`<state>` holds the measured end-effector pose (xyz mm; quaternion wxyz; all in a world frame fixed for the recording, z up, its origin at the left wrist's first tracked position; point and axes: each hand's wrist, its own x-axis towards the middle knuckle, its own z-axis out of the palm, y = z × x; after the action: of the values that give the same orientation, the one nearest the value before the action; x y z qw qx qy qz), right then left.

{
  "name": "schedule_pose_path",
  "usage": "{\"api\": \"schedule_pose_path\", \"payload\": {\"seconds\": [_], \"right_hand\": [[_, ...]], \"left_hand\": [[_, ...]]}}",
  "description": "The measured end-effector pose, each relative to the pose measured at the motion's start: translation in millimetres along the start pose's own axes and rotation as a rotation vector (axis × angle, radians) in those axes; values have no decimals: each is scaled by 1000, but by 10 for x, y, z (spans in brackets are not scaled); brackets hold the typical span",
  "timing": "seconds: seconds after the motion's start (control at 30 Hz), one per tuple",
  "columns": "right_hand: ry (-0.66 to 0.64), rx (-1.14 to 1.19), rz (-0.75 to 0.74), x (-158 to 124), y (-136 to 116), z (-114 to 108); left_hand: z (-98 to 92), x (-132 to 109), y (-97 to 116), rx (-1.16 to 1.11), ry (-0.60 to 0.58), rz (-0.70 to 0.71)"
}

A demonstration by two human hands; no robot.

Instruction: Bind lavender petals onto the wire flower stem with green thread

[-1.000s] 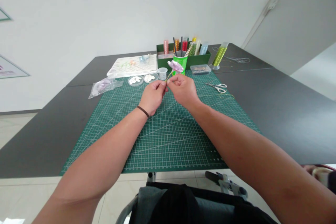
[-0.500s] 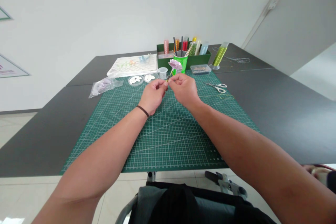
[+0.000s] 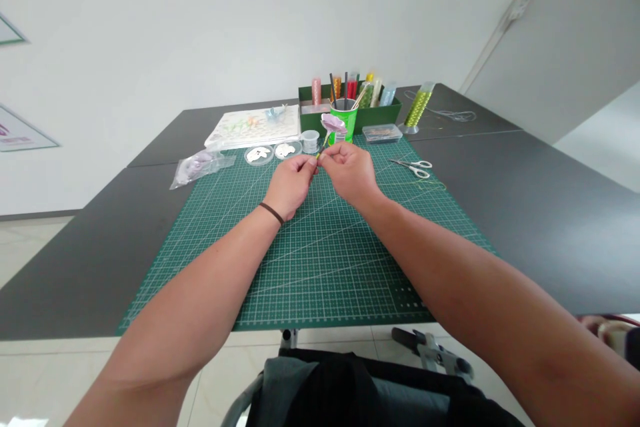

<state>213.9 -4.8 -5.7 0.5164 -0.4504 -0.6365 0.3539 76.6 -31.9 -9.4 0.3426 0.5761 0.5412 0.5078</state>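
Left hand (image 3: 291,181) pinches the stem (image 3: 326,141) under a lilac flower (image 3: 333,123), likely for steadiness! Right hand (image 3: 351,170) curls alongside, hold unclear.

Both hands (image 3: 351,172) at flower stem (image 3: 325,141)

Flower (image 3: 333,123) before cup (image 3: 351,117); cup before box (image 3: 373,119); scissors (image 3: 412,165) on cutting mat (image 3: 320,267), right.

A dark table (image 3: 540,227) spans the frame, a gridded green mat (image 3: 325,280) across its middle. Above centre stands a green box (image 3: 370,119), a yellow-green spool (image 3: 418,109) to its right; a clear bag (image 3: 197,165) lies left of centre.
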Motion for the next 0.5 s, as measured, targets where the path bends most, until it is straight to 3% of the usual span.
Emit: {"api": "schedule_pose_path", "payload": {"seconds": [0.23, 0.5], "right_hand": [[-5, 0, 2, -1, -32, -7], [-28, 4, -17, -17, -24, 7]], "left_hand": [[-13, 18, -42, 39, 36, 56], [13, 38, -75, 2, 40, -27]]}}
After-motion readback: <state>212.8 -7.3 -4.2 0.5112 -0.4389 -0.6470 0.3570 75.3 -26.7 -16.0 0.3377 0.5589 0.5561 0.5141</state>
